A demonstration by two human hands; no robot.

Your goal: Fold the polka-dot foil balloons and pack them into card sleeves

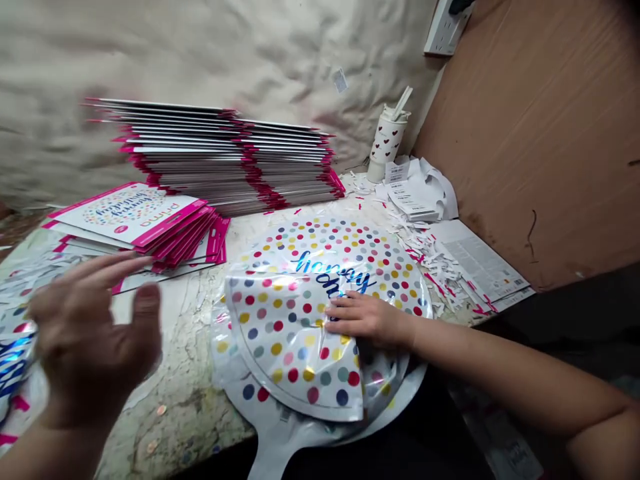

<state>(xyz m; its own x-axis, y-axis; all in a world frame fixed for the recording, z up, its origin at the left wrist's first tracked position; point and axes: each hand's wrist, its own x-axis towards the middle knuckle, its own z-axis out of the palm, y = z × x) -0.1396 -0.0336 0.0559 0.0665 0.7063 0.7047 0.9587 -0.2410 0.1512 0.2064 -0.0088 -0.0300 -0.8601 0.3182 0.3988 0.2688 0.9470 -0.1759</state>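
A stack of flat, uninflated foil balloons [390, 253], white with coloured dots and blue "happy" lettering, lies at the table's front edge. The top one has a folded flap [295, 333], and a plain tail [275, 447] hangs over the edge below. My right hand [367, 320] rests on the flap's right side with its fingers stretched out flat. Over the table's left side, my left hand [95, 327] is raised and a little blurred. Its thumb stands apart from the fingers, and I see nothing held. Beneath it is another shiny foil piece with blue lettering [15, 363], partly hidden.
Pink-edged card packets [135, 220] lie fanned at the left, before a tall pile of packets [235, 160]. A heart-patterned tumbler [386, 143] stands at the back right. Paper scraps [435, 260], a label roll [420, 197] and a printed card [480, 260] lie by the brown panel [540, 147].
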